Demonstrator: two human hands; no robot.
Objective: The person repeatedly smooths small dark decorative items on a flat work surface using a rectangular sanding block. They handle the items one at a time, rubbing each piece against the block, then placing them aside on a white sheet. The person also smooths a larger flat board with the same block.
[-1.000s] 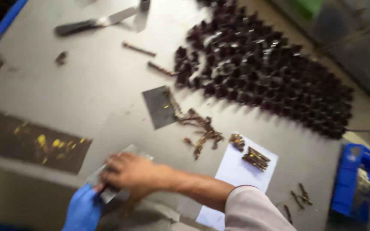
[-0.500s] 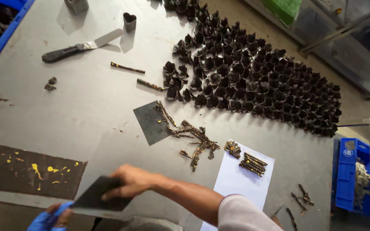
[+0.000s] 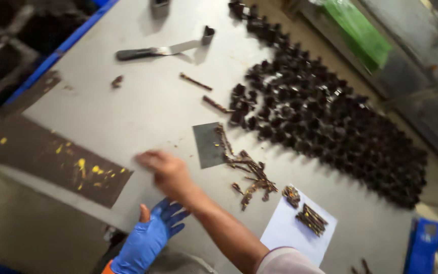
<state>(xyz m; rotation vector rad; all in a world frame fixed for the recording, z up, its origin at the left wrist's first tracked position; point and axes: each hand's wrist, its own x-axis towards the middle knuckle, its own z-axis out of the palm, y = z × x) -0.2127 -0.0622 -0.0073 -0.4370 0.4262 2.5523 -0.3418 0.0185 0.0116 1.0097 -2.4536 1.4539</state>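
Head view shows your bare right hand [image 3: 166, 172] lying palm down on the grey table [image 3: 128, 111], fingers together and blurred; whether it grips anything you cannot tell. Your left hand [image 3: 150, 236], in a blue glove, sits at the table's near edge just below it, fingers spread apart and clamped on nothing. A small dark metal sheet [image 3: 208, 144] lies flat just right of your right hand, touching a line of brown scraps [image 3: 247, 172]. Beyond them spreads a mass of dark moulded pieces [image 3: 325, 122].
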